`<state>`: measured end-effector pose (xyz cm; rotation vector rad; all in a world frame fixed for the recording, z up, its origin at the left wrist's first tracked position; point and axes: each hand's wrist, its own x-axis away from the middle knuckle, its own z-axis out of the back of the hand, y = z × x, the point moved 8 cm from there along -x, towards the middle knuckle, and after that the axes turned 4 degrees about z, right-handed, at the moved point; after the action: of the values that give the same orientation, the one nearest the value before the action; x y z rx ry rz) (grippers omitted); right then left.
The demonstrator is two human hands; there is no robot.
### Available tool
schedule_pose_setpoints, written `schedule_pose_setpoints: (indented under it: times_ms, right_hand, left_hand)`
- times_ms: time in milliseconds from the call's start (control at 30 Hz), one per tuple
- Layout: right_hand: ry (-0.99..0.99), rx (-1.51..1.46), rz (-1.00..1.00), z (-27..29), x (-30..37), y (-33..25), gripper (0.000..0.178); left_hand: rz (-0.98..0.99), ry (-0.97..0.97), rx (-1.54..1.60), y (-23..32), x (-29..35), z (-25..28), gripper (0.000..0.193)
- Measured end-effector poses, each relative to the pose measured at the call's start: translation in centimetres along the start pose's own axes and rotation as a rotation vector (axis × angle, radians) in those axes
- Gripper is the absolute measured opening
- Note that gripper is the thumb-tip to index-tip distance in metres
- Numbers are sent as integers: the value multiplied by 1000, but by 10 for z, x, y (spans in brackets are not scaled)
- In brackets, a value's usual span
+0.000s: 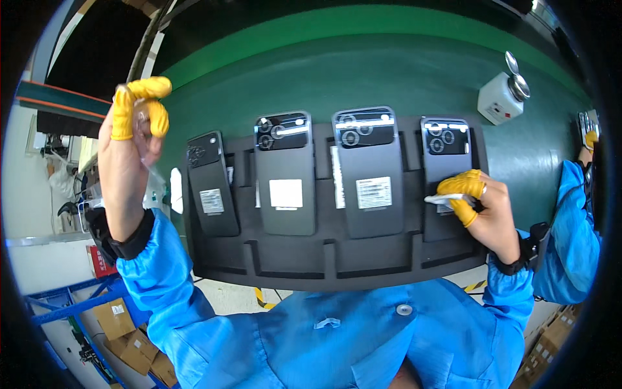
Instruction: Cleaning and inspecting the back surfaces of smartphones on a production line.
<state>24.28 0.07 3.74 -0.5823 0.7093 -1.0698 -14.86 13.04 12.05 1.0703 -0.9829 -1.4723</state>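
Yellow-capped fingers of my right hand (483, 211) pinch a white cloth (444, 199) on the rightmost phone (446, 175); my left hand (133, 139), upper left, pinches clear film (154, 174).

White squat bottle w/ metal caps (500, 97) stands far right on green conveyor belt (389, 71), well apart from the black tray. Brown cardboard boxes (133, 343) on floor lower left, near blue metal frame (71, 301). Red box (100, 259) just above it. More cardboard boxes (551, 337) lower right. Co-worker's blue sleeve (576, 240) at right edge.
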Motion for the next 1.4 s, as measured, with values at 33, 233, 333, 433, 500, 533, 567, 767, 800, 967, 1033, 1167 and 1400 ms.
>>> schedule_pose_setpoints:
  times_ms: [33,233,333,433,500,533,567,767,800,967,1033,1167,1400]
  right_hand:
    - [13,23,1,0,-4,-6,14]
    - [-51,79,116,-21,-39,-69,18]
    - [-115,86,330,-52,-56,-107,20]
    - [-175,126,487,-88,-67,-125,13]
    - [-332,134,548,-112,-80,-138,14]
    - [-390,140,591,-126,-84,-144,22]
    - [-402,162,638,-141,-87,-150,25]
    - [-12,242,860,-195,-102,-162,11]
    - [-16,243,859,-198,-101,-161,11]
    - [-200,253,720,-211,-104,-152,6]
    - [-206,263,717,-211,-106,-157,6]
    - [-241,272,688,-213,-107,-161,13]
    - [-268,265,688,-215,-108,-159,16]
  left_hand:
    - [70,220,-94,0,9,5,46]
    - [-83,34,-175,-21,20,30,31]
    - [-185,13,-204,-35,17,22,24]
    - [-64,-114,-581,-51,11,15,34]
    - [-256,-131,-814,-40,10,-4,42]
    - [-320,-139,-886,-42,10,-9,44]
    - [-393,-163,-907,-51,10,-13,50]
    - [-357,-254,-1018,-50,11,-37,45]
    - [-351,-258,-1017,-51,9,-37,42]
    - [-333,-284,-939,-55,-1,-35,33]
    - [-339,-281,-957,-56,2,-35,33]
    - [-359,-321,-996,-56,1,-35,31]
    - [-352,-351,-835,-50,9,-34,22]
